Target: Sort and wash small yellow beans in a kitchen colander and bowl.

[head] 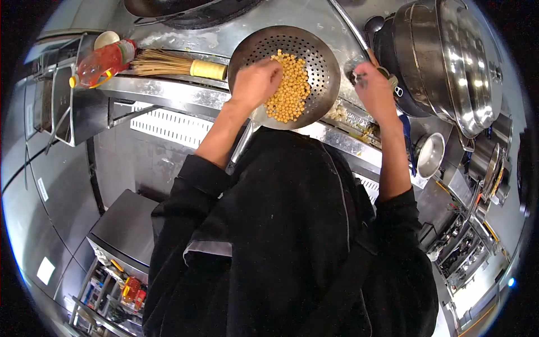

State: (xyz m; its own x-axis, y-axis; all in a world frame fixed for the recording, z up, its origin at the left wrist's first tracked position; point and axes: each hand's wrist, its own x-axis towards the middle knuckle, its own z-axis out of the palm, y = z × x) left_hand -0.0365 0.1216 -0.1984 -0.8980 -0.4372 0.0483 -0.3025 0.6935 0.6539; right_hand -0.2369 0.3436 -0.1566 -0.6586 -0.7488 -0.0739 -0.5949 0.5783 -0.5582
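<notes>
A round perforated metal strainer (322, 76) lies before me, its handle (243, 145) pointing back towards my body. Chickpeas (290, 94) are heaped in its middle. My left hand (259, 82) is over the left side of the strainer with its fingers curled at the chickpeas; whether any are in it is hidden. To the right of the strainer, my right hand (374, 86) is raised and blurred, fingers bent, with a small pale patch at the fingertips that I cannot make out. Close behind that hand is an opened can with a pull tab (398, 91).
A bamboo wok brush (168, 63) and a plastic bottle of reddish liquid (103, 63) lie on the left. Dark woks (202, 12) stand at the back. A large lidded steel pot (414, 54) and a small metal bowl (430, 156) are on the right. Food scraps (358, 126) line the counter gutter.
</notes>
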